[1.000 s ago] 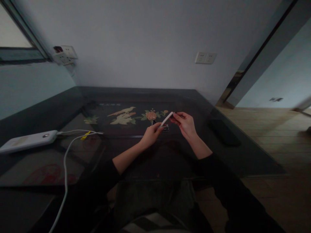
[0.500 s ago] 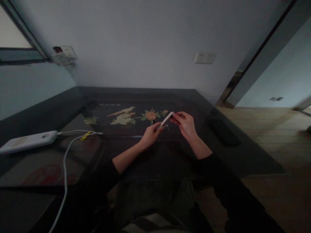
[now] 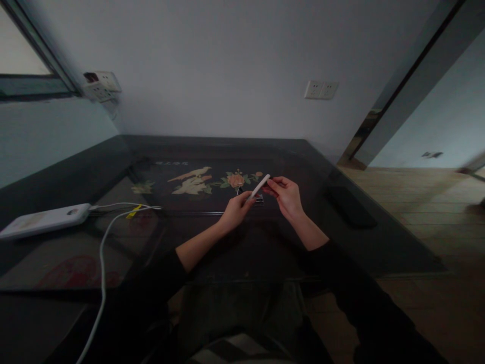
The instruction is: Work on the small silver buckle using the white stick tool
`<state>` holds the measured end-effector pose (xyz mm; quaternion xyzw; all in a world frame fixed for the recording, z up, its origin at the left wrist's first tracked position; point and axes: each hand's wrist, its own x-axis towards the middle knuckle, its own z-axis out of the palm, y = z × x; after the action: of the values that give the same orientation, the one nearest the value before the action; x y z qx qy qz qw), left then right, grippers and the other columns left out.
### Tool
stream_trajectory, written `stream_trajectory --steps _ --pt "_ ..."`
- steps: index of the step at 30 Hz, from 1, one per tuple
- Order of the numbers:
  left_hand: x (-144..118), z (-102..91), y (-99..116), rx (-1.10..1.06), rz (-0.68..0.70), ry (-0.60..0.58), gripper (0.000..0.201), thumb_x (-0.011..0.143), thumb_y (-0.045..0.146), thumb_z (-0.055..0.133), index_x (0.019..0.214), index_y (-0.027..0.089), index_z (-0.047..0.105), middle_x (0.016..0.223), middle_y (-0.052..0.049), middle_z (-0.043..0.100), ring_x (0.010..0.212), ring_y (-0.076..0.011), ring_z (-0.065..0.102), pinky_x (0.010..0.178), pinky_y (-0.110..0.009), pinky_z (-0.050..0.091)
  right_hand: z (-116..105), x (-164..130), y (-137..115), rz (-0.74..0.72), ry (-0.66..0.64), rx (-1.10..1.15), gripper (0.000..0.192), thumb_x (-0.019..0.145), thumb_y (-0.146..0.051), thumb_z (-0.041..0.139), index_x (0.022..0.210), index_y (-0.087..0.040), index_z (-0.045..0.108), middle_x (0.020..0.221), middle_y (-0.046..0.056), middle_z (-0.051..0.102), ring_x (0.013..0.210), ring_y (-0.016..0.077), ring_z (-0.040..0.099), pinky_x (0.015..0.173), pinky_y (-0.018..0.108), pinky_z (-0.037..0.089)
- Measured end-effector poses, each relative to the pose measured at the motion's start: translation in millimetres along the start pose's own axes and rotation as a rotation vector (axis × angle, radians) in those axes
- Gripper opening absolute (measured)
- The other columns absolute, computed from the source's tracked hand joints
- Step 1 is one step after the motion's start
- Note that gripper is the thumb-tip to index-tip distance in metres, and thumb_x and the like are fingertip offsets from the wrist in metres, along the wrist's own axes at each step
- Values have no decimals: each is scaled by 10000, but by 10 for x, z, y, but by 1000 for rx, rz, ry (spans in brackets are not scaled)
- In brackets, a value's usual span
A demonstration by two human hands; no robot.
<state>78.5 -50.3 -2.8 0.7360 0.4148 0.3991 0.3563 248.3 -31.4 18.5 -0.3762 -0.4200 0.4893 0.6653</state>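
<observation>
White power bank [image 3: 43,220], white cable [image 3: 101,253], wall sockets [image 3: 320,90], dark phone [image 3: 351,207]

Dim, soft frame; daylight from upper left; edges bowed.

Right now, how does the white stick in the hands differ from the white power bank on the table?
The white stick is thin and small; the power bank is broad and much bigger. The stick is held tilted above the table between the left hand and right hand; the power bank lies flat, untouched, with a white cable attached. Both are white.
</observation>
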Motion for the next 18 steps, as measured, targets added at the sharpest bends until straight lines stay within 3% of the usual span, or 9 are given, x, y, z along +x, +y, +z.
stream_trajectory --steps 11,18 --pt "-10 2 86 15 -25 -4 304 906 305 486 1094 129 646 616 16 508 562 -110 419 524 -203 321 -36 56 -63 -58 55 10 204 635 -273 805 718 -184 642 833 34 722 695 155 700 764 345 610" --pt "-7 3 68 -5 -10 0 308 904 296 487 1106 132 652 615 21 523 555 -111 437 546 -215 351 -31 51 -9 -18 18 45 243 593 -284 833 706 -188 640 769 9 709 662 143 693 735 317 608"
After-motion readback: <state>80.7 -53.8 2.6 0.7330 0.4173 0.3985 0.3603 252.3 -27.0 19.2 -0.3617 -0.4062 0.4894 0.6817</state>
